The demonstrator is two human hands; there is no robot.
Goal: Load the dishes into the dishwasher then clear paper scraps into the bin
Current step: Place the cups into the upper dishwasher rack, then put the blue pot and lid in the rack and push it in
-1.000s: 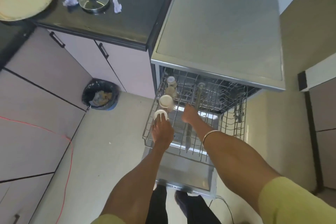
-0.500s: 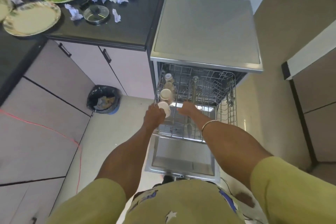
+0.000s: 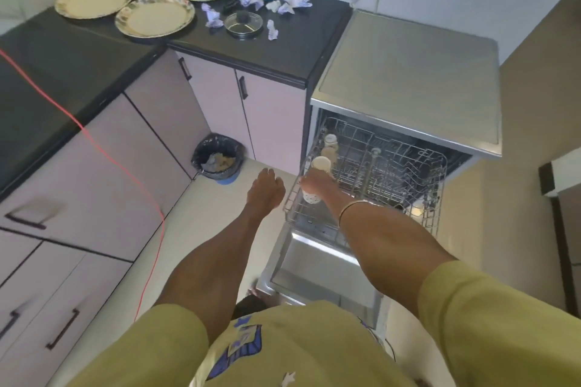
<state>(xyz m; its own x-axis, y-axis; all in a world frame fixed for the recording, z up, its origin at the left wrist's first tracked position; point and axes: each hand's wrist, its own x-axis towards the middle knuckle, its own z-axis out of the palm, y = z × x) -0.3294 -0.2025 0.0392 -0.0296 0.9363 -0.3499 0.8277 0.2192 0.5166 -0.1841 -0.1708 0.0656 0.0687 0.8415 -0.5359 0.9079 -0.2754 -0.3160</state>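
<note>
Left hand [image 3: 265, 190], loosely curled and empty, hangs nearer the plates [image 3: 154, 16] lying far-left on the bench [image 3: 283, 50]; right hand [image 3: 317, 183] grips the cup [image 3: 311, 196] in the rack [image 3: 371, 179].

We see the dishwasher [image 3: 408, 78] standing right of the surface [image 3: 283, 50], its upper rack [image 3: 437, 195] pulled out over the lowered door [image 3: 314, 264]. Cups [image 3: 321, 163] sit along the rack's left edge. On the surface, four plates [image 3: 154, 16] lie at the back left, a pot lid [image 3: 243, 23] to their right, paper scraps [image 3: 272, 30] scattered among them. The bin [image 3: 218, 155] stands on the floor [image 3: 201, 217] in the cabinet corner, left of the rack.
</note>
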